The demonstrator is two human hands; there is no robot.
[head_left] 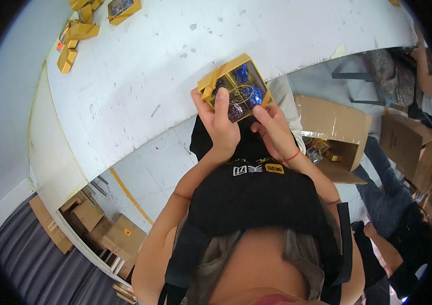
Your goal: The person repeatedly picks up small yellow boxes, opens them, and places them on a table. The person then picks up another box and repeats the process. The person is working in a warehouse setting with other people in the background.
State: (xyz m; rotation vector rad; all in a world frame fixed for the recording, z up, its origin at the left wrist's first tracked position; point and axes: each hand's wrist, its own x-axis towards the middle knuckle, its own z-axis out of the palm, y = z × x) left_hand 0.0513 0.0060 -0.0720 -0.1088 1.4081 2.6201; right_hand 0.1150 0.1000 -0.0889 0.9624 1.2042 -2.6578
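Between my two hands is a gold gift box [244, 63] with a clear window, a gold ribbon bow [210, 85] at one corner and blue foil-wrapped pieces [240, 74] inside. My left hand [221, 122] grips its near left side, thumb lying on the window. My right hand [275, 129] grips the near right corner, its thumb on the box's edge. The box is held over the front edge of a white table [155, 72], tilted so its window faces up at me. Fingers beneath the box are mostly hidden.
Several gold boxes [82, 31] lie at the table's far left, near another windowed box [123, 10]. An open cardboard carton [330, 118] holding gold boxes stands at my right. Cartons [124, 236] sit below the table on the left. Other people [387, 236] are at the right.
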